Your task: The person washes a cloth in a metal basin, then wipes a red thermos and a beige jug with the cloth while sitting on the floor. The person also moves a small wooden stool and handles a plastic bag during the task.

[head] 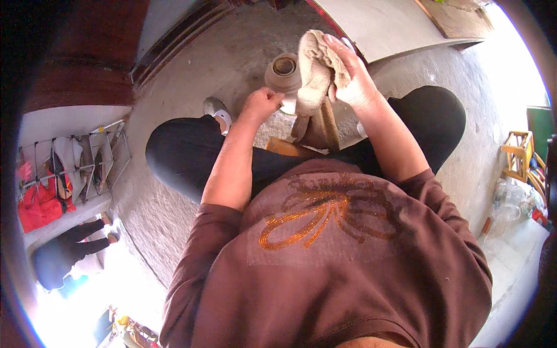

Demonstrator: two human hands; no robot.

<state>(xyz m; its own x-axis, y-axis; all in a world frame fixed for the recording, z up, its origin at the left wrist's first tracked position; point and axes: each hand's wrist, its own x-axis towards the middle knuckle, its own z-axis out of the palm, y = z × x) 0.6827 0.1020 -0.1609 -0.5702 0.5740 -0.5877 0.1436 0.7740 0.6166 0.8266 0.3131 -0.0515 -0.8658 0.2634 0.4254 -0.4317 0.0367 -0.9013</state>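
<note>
My right hand [354, 76] grips a bunched beige fabric piece [313, 65], thick and soft-looking, with a ribbed or gathered fold along my fingers. My left hand [263, 104] is held lower and to the left, its thumb and fingertips pinched together. Whether a thin strand lies between them is too small to tell. Just beyond the left hand stands a tan, rounded cone of yarn or similar spool [283, 76] with a round hole in its top. Below the fabric, a brown strip of material [320, 130] hangs or stands between my legs; its exact kind is unclear.
A wooden-looking orange-brown edge [287, 147] shows between my knees. A pale panel with a red edge [374, 26] stands ahead right. A metal rack with shoes [74, 165] is at left, near another person [65, 252]. A wooden stool [518, 154] and plastic bags [511, 200] lie right.
</note>
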